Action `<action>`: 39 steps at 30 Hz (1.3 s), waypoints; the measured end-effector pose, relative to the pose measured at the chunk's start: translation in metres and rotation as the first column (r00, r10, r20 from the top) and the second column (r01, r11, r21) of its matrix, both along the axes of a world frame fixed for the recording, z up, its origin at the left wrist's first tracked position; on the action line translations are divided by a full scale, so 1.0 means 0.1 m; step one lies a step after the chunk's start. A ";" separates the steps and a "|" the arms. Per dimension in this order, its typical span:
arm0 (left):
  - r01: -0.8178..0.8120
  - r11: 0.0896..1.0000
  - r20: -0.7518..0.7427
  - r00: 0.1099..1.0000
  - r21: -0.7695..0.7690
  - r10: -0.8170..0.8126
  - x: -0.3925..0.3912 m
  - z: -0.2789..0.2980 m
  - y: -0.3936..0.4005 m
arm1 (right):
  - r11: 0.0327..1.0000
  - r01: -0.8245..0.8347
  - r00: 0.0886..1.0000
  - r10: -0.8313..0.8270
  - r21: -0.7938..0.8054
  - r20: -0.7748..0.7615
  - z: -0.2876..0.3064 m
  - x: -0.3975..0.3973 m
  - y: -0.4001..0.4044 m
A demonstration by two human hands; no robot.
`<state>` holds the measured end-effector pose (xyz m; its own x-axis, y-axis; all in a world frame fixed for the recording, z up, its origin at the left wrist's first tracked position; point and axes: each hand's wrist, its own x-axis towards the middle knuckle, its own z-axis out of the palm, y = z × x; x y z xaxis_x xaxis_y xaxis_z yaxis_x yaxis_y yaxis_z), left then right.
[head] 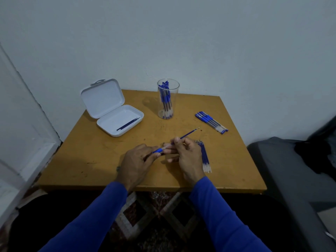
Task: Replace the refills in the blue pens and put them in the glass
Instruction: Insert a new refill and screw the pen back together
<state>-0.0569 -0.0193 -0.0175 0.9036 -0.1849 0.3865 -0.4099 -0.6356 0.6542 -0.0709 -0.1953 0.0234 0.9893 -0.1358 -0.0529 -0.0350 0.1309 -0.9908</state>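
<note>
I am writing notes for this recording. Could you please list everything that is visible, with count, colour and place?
table: one, yellow-brown, centre
glass: one, clear, back middle of the table, holds blue pens
loose pens: a small bunch, blue and clear, back right of the table
refills: a small bunch, blue, beside the right hand
box: one, white, lid open, back left, with dark blue refills inside
pen barrel: one, blue grip, in the left hand
held refill: one, blue, in the right hand
sleeves: two, blue
hands: left hand, right hand, over the table's front
</note>
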 end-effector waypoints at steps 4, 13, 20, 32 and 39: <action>-0.006 1.000 0.002 1.000 0.004 0.006 -0.01 0.00 0.00 | 0.987 -0.117 0.990 0.107 -0.106 -0.096 -0.02 0.00 -0.01; -0.004 1.000 0.006 1.000 -0.009 0.004 -0.03 0.02 -0.01 | 0.988 -0.055 0.995 0.042 -0.145 -0.090 -0.06 -0.01 -0.02; -0.008 1.000 0.005 1.000 -0.001 0.008 -0.02 0.03 -0.01 | 0.991 -0.086 0.989 0.073 -0.102 -0.127 -0.11 0.02 -0.05; -0.047 0.999 0.020 0.999 0.004 0.046 -0.03 0.02 -0.01 | 0.854 0.044 0.993 -0.093 -0.519 -0.069 -0.07 0.26 -0.06; -0.108 0.994 0.018 0.994 -0.005 0.108 -0.02 0.03 0.00 | 0.649 -0.110 0.993 0.036 -0.753 -0.114 0.04 0.53 0.06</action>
